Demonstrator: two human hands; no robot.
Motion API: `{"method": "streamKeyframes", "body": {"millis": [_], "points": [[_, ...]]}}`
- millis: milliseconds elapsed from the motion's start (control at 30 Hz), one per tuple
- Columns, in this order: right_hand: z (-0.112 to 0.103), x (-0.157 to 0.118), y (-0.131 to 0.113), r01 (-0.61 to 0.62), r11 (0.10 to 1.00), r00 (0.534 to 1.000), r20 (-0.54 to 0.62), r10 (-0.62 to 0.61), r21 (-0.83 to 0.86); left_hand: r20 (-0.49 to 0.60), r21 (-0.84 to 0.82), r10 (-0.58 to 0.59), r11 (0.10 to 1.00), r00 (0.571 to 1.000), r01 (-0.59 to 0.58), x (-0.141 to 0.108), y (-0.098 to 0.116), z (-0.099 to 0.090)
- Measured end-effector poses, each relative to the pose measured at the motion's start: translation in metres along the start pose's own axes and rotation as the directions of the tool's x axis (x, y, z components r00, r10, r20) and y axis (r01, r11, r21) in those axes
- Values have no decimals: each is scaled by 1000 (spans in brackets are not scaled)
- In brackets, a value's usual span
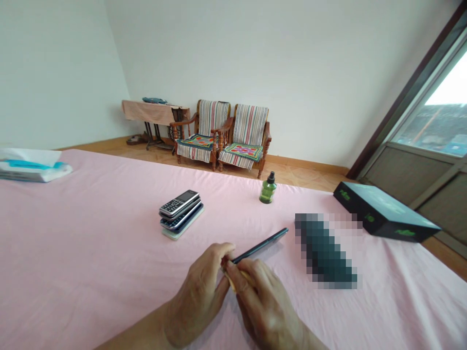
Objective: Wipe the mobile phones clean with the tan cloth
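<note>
My left hand (202, 284) and my right hand (268, 299) meet above the pink sheet, fingers closed. Both are at the near end of a thin dark phone (262, 247), seen almost edge-on, its far end pointing up and right. My left thumb and fingers pinch its near corner. A scrap of yellowish cloth (232, 283) shows between the fingers of my right hand, against the phone; most of it is hidden. Ahead and to the left lies a stack of several mobile phones (181, 211), a keypad phone on top.
A green bottle (267, 191) with a black cap stands beyond my hands. At right are a pixelated dark object (324, 253) and a black box (386, 209). A tissue pack (32, 167) lies far left on the pink sheet (91, 233). Two wooden chairs (241, 131) stand behind.
</note>
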State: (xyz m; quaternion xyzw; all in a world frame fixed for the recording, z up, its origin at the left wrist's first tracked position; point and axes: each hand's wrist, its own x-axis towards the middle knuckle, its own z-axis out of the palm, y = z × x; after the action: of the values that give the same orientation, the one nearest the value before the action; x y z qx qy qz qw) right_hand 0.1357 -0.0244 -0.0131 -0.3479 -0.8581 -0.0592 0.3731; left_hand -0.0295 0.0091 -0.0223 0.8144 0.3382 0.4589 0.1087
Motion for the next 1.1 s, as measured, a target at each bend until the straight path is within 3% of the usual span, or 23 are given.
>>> {"method": "streamKeyframes", "body": {"millis": [133, 367, 533, 700, 900, 1100], "points": [[-1, -4, 8, -52, 998, 996, -78, 50, -27, -1, -8, 19, 1000, 1000, -19, 1, 3, 0], [-11, -10, 39, -295, 952, 946, -162, 280, -77, -38, 35, 18, 999, 999, -16, 5, 4, 3], [-12, -1, 16, -155, 987, 980, -119, 158, 35, 18, -8, 10, 1000, 1000, -10, 2, 5, 1], [-6, 0, 6, -78, 997, 990, -120, 76, -5, 17, -24, 10, 1000, 1000, -9, 3, 4, 0], [-11, -9, 40, -241, 966, 963, -146, 226, -92, 30, -5, 87, 996, 996, -87, 11, 6, 0], [-21, -12, 73, -340, 921, 929, -219, 297, -191, 13, -31, 127, 992, 992, -126, 14, 4, 1]]}}
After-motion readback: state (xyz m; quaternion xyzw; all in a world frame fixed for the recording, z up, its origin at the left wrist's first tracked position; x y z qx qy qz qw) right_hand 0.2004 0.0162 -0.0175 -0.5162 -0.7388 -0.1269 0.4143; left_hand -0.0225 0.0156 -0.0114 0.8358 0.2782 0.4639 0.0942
